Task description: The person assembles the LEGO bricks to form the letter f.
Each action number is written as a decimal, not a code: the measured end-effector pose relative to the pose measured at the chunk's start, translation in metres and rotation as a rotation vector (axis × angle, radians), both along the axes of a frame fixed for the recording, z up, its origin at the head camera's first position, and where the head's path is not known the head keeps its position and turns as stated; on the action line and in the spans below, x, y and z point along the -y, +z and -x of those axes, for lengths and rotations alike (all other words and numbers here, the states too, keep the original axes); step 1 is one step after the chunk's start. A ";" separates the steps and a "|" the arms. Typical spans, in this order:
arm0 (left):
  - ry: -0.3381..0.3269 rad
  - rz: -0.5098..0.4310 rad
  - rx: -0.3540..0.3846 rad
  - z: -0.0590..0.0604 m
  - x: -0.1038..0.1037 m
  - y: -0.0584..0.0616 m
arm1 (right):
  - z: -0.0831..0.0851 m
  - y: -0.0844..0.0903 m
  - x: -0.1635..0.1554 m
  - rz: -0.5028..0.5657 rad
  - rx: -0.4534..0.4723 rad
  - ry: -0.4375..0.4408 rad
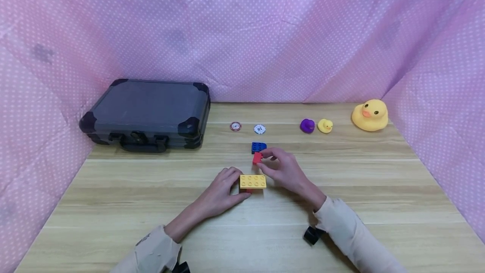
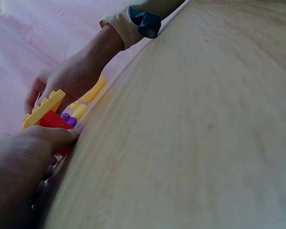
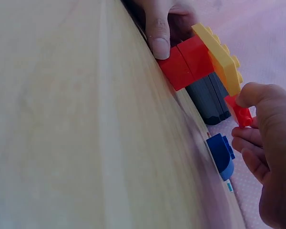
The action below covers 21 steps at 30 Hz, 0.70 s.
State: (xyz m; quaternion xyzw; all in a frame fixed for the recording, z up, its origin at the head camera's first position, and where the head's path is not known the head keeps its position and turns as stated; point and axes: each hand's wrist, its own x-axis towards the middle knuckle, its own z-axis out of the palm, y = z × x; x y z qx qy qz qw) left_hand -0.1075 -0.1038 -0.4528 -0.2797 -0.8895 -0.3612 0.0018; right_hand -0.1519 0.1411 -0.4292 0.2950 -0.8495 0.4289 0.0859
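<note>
My left hand (image 1: 221, 192) grips a small build at the table's middle: stacked red bricks (image 3: 186, 63) topped by a flat yellow brick (image 1: 253, 181) with two rows of studs. In the right wrist view its thumb presses the lowest red brick. My right hand (image 1: 285, 169) pinches a loose red brick (image 1: 257, 158) between thumb and fingers, just beyond the yellow brick. Right behind that red brick lies a blue brick (image 1: 259, 147) with one rounded end, on the table. In the left wrist view, the yellow brick partly covers the right hand's fingers.
A grey case (image 1: 147, 108) with black corners lies at the back left. Two poker chips, one red-rimmed (image 1: 235, 126) and one white (image 1: 259, 129), lie behind the blue brick. A purple duck (image 1: 307, 126), a small yellow duck (image 1: 325, 126) and a large yellow duck (image 1: 370, 115) sit back right.
</note>
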 end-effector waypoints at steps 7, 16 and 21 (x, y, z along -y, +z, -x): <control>0.001 -0.005 0.007 0.000 0.000 0.001 | -0.005 0.003 -0.003 0.031 -0.073 0.015; -0.015 -0.005 0.006 0.000 0.000 0.000 | -0.015 0.006 -0.002 0.068 -0.186 0.112; -0.011 -0.006 -0.001 0.001 0.000 0.000 | -0.018 0.007 0.001 0.065 -0.211 0.142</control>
